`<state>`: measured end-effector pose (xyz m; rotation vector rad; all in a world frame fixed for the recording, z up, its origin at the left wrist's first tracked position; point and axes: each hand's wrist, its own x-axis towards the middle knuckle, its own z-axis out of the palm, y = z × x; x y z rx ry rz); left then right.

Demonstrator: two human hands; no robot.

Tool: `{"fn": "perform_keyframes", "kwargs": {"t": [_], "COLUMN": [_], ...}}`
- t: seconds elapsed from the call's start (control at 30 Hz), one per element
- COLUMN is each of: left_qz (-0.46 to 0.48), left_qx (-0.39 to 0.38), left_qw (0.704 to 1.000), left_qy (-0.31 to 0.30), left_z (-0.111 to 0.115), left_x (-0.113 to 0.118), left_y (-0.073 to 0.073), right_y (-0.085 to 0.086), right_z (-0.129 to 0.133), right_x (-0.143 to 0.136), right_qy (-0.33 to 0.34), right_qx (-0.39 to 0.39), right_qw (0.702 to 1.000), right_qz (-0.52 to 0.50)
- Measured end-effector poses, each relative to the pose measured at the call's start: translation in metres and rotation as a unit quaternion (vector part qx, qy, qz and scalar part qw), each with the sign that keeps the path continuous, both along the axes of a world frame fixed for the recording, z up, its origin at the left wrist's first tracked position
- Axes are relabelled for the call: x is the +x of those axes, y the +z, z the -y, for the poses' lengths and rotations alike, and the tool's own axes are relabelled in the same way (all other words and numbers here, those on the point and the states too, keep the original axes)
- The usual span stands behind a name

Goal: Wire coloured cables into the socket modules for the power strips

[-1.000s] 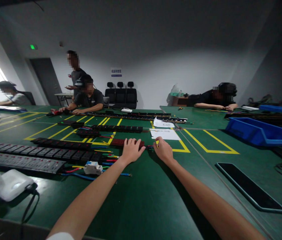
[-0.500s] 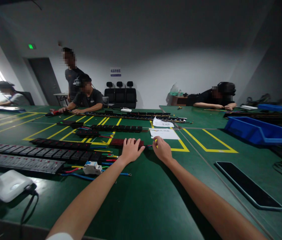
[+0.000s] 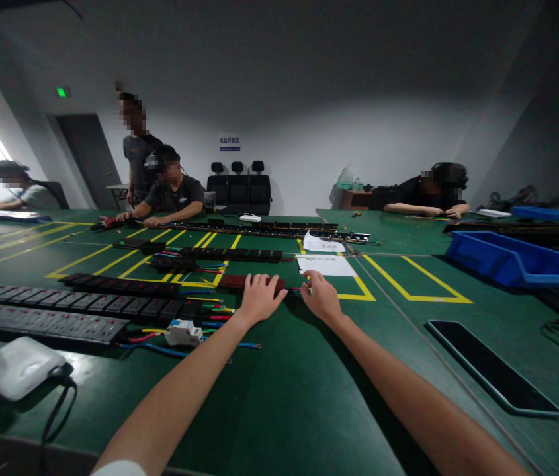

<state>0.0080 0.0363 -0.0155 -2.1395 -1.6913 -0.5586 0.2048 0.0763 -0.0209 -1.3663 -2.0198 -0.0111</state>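
Note:
My left hand (image 3: 262, 296) lies with its fingers spread over a dark red power strip (image 3: 233, 282), pressing its right end against the green table. Thin coloured wires (image 3: 295, 289) come out of that end and run into the curled fingers of my right hand (image 3: 319, 294), which closes on them. The wire tips are hidden by the fingers. Left of my hands, long black and grey power strips (image 3: 55, 322) lie in rows, with loose red, yellow, green and blue leads. A white circuit breaker (image 3: 183, 332) sits among those leads, near my left forearm.
A white paper sheet (image 3: 331, 265) lies just beyond my right hand. To the right are a phone (image 3: 492, 363) and a blue bin (image 3: 510, 261). A white device with a strap (image 3: 24, 367) rests at near left. Several people work around the far side.
My right hand's fingers have shifted slightly at the wires, with less yellow showing at the fingertips. My left hand stays put. The standing person in the back has moved a little left.

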Motion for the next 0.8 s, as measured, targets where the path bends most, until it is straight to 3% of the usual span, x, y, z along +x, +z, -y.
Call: {"fn": "perform_keyframes", "kwargs": {"t": [0.8], "left_qz": [0.007], "left_qx": [-0.017], "left_qw": [1.000], "left_qy": [0.003], "left_z": [0.0013], "left_x": [0.0016], "left_y": [0.0035], "right_y": [-0.0014], "right_z": [-0.0037], "right_x": [0.0013], "right_qy": [-0.001], "right_qx": [0.004], "right_qw": [1.000], "right_qz": [0.002]}}
